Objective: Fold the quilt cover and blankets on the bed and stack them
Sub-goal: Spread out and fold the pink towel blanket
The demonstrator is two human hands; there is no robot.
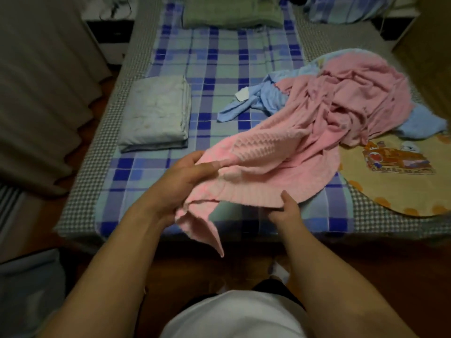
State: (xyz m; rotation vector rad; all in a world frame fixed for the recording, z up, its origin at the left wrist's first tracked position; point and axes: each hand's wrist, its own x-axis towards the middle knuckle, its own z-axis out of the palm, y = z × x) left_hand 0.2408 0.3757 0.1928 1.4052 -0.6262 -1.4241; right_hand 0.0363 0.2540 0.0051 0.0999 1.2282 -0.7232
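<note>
A crumpled pink blanket (329,113) stretches from the bed's right side toward me. My left hand (188,176) grips its near corner, which hangs over the bed's foot. My right hand (285,208) pinches the same blanket's lower edge, thumb on top. Under the pink heap lies a rumpled light blue blanket (263,98) with a white label. A folded pale grey quilt cover (158,115) rests on the bed's left side. A folded green blanket (231,13) sits at the head of the bed.
The bed carries a blue plaid sheet (219,62) over a checked mattress. A yellow round cartoon mat (390,174) lies at the right. Curtains (36,93) hang at the left, a plaid pillow (341,8) is far right, wooden floor lies below.
</note>
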